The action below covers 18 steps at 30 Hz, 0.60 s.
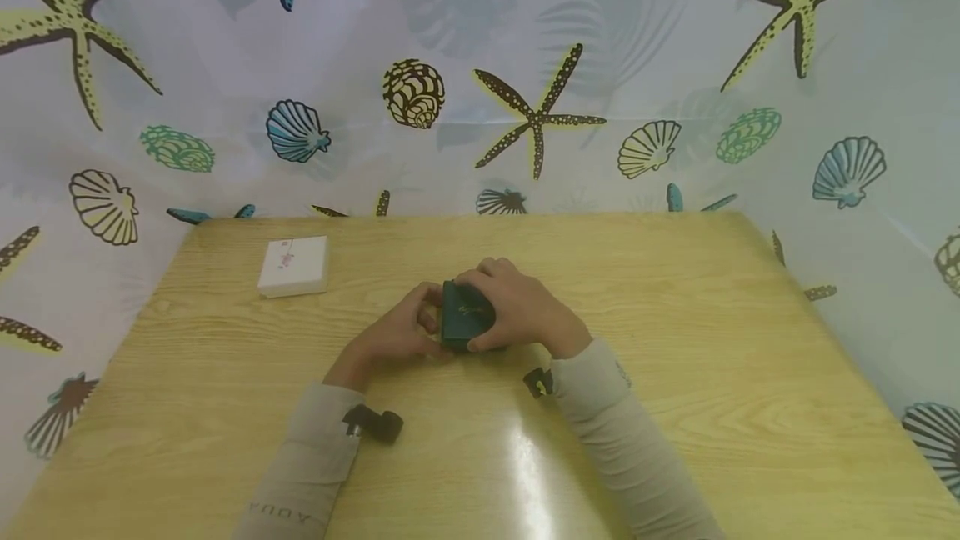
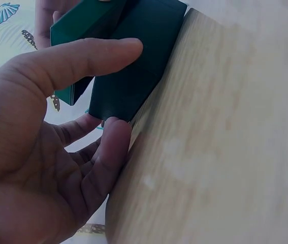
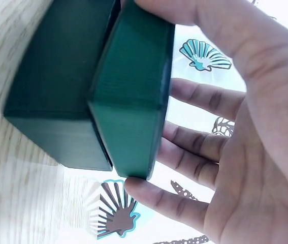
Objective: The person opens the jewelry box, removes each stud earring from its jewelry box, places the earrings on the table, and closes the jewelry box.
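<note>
A small dark green box (image 1: 461, 317) with faint lettering on top sits on the table between both hands. My left hand (image 1: 401, 327) holds its lower part (image 2: 133, 66) from the left, thumb along the near side and fingertips at the end. Over the lid (image 3: 131, 107) reaches my right hand (image 1: 525, 302), gripping it between thumb and fingers. In the left wrist view the lid slants away from the base, leaving a wedge-shaped dark gap. The right wrist view shows a narrow seam between lid and base. What lies inside is hidden.
A white box (image 1: 294, 267) with a small pink print lies farther back on the left of the wooden table (image 1: 712, 357). Behind and beside the table hangs a cloth (image 1: 450, 15) patterned with shells and starfish. Black wrist mounts (image 1: 375, 423) sit on both sleeves.
</note>
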Each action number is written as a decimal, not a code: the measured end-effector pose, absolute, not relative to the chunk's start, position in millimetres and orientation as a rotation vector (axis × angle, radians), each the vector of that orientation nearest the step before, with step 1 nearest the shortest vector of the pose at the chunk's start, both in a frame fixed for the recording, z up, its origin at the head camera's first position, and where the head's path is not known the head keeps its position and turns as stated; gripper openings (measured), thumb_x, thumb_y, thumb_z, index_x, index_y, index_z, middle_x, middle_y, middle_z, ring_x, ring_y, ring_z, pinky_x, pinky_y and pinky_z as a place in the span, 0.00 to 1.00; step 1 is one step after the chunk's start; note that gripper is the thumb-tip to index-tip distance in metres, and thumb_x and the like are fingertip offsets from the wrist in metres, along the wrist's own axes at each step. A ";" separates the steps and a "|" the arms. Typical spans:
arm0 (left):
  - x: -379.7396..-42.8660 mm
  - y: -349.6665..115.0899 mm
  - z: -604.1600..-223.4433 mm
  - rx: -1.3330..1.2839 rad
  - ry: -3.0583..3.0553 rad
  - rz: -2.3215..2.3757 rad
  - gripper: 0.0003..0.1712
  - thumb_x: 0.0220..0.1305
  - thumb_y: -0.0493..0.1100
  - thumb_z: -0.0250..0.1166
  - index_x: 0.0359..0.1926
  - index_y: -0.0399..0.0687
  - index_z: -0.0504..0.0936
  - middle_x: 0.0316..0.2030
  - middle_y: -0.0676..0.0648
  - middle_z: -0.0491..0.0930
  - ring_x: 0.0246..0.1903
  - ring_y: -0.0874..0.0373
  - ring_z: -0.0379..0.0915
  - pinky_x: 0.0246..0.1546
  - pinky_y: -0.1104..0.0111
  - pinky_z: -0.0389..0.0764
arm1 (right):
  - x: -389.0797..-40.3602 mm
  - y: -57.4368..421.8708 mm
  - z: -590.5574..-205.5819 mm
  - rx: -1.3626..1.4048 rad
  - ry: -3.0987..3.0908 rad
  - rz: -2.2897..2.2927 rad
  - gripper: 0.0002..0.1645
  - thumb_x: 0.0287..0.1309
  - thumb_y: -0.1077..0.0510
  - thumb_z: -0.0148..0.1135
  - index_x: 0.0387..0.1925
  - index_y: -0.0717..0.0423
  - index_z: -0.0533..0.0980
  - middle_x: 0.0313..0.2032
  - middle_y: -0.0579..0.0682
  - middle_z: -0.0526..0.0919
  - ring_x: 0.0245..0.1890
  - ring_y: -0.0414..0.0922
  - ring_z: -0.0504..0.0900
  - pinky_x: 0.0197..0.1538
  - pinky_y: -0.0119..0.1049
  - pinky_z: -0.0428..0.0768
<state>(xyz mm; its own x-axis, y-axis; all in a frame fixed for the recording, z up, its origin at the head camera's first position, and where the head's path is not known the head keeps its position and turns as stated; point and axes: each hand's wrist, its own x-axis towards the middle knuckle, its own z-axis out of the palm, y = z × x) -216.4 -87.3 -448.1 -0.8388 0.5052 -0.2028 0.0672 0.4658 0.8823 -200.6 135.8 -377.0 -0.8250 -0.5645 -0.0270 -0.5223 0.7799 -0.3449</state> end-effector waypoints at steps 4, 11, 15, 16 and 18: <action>-216.8 -87.2 -448.5 0.463 2.281 1.338 0.49 0.46 0.41 0.80 0.67 0.55 0.62 0.62 0.47 0.67 0.50 0.50 0.69 0.39 0.66 0.79 | -201.0 135.9 -377.3 -0.868 2.837 -0.497 0.49 0.40 0.43 0.80 0.66 0.44 0.70 0.56 0.49 0.73 0.55 0.47 0.70 0.53 0.47 0.82; -217.2 -87.8 -448.4 0.475 2.285 1.326 0.49 0.47 0.41 0.79 0.67 0.53 0.61 0.63 0.46 0.66 0.51 0.50 0.69 0.40 0.66 0.79 | -203.2 136.2 -379.2 -0.859 2.818 -0.509 0.49 0.41 0.44 0.81 0.66 0.44 0.70 0.55 0.49 0.72 0.54 0.46 0.71 0.53 0.47 0.81; -217.6 -87.7 -448.8 0.460 2.276 1.326 0.50 0.47 0.41 0.80 0.67 0.54 0.61 0.63 0.47 0.65 0.51 0.50 0.68 0.39 0.66 0.81 | -202.9 136.8 -378.8 -0.865 2.809 -0.513 0.48 0.40 0.45 0.81 0.65 0.46 0.71 0.53 0.50 0.73 0.53 0.47 0.71 0.53 0.47 0.81; -217.8 -87.6 -448.8 0.455 2.273 1.327 0.50 0.47 0.41 0.80 0.67 0.54 0.61 0.63 0.47 0.65 0.51 0.50 0.68 0.39 0.65 0.81 | -202.9 136.9 -378.7 -0.870 2.810 -0.510 0.48 0.40 0.45 0.81 0.65 0.46 0.71 0.53 0.50 0.73 0.53 0.47 0.71 0.54 0.47 0.81; -218.0 -87.4 -448.7 0.456 2.268 1.330 0.50 0.47 0.41 0.80 0.68 0.53 0.61 0.64 0.47 0.65 0.51 0.50 0.67 0.38 0.65 0.81 | -202.9 137.3 -378.9 -0.881 2.813 -0.509 0.48 0.40 0.45 0.81 0.64 0.47 0.71 0.53 0.50 0.73 0.53 0.47 0.71 0.54 0.47 0.81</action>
<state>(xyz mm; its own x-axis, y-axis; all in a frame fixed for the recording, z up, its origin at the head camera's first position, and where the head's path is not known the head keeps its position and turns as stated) -218.0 -87.4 -448.7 -0.8349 0.5017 -0.2265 0.0472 0.4752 0.8786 -202.9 137.3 -378.9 -0.8161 -0.5764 -0.0414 -0.5254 0.7698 -0.3624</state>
